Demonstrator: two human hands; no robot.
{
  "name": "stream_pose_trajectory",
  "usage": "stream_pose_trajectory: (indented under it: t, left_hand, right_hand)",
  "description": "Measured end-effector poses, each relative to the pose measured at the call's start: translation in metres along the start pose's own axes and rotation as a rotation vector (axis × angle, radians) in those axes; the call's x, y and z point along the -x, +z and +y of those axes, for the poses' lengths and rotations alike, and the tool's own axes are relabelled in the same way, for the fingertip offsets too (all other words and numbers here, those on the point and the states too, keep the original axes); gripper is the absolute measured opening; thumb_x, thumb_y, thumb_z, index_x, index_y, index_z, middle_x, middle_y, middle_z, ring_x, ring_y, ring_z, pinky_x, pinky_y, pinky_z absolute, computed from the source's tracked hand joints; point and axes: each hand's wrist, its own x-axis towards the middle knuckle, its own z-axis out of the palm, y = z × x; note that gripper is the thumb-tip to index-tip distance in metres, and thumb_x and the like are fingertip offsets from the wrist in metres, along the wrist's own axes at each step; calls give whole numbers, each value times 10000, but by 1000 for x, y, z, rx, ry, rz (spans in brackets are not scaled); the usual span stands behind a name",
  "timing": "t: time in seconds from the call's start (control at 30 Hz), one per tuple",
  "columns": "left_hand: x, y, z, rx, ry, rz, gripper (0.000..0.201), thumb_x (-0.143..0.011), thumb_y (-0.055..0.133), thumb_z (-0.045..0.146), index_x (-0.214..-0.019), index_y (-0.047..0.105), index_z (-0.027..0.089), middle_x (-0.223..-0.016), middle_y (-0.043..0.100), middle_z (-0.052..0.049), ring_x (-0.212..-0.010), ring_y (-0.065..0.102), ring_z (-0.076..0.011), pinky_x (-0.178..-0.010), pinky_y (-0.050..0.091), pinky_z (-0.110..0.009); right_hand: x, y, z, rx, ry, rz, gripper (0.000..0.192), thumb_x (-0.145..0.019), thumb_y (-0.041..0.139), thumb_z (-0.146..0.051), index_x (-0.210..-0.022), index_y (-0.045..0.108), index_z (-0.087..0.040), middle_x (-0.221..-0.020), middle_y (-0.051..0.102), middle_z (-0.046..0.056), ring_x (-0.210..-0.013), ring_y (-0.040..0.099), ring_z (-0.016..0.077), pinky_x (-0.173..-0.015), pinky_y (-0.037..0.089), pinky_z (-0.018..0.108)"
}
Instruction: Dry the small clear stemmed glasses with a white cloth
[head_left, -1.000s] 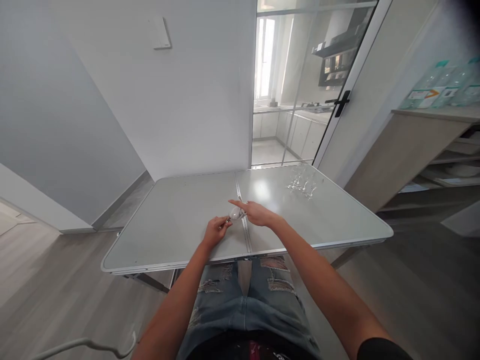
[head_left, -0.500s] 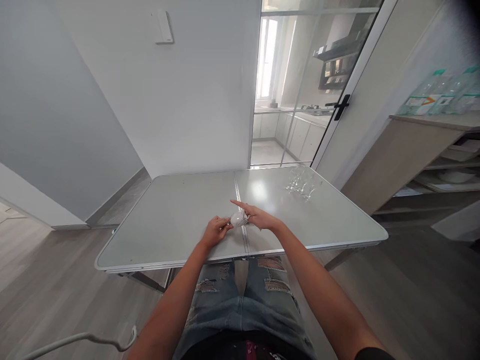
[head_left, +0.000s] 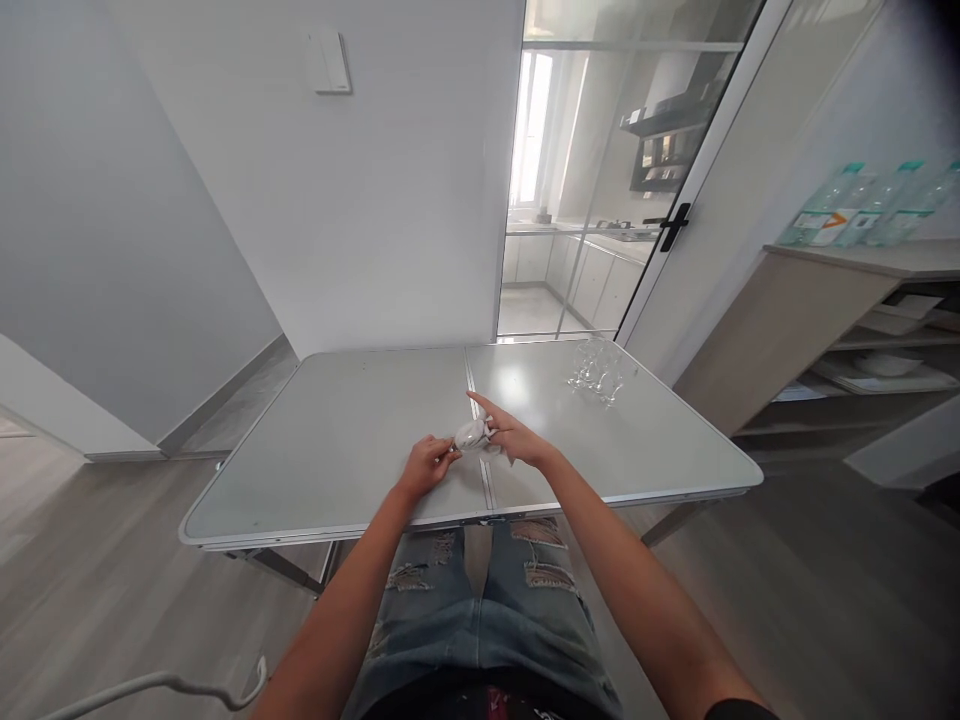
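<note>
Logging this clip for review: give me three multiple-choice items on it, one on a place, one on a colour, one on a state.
1. Where do the clear glasses stand on the table?
A far right
B near left corner
C under it

2. What colour caps do the bottles on the sideboard have?
A red
B teal
C black

3. How is the small clear glass held?
A left hand alone
B lying untouched
C between both hands, right hand too

A: they stand near the glass door.
B: teal tops show.
C: both touch it.
</note>
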Motion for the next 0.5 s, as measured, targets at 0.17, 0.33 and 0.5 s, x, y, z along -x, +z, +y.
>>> stream_pose_trajectory:
  t: [0.17,0.33,0.5]
  left_hand:
    - [1,-2,2,35,-16,-29,249,-989,527,381,-939,709,218,-740,702,-28,-677,534,-167,-726,411,-312]
    - [1,-1,1,31,-37,9,255,-974,555,395,-955,734,215,-728,710,-33,-649,546,-156,-739,421,-317]
    - [1,0,-1,33,-81,74,286,-980,540,407,-880,718,206,-696,689,-32,-632,554,-151,-711,428,-300]
  right_hand:
    - [2,-8,-1,218,-62,-140,917,-733,423,-33,-1593,263,-307,-765,516,-36,-687,447,137,-693,403,261]
    - [2,-19,-4,658,-72,-137,959,-704,387,23,-1593,268,-319,-620,391,-76,-626,404,148,-949,425,432]
    - [-8,-9,0,462,-80,47,975,-728,378,-13,-1620,106,-298,-718,487,-57,-718,471,156,-932,445,414]
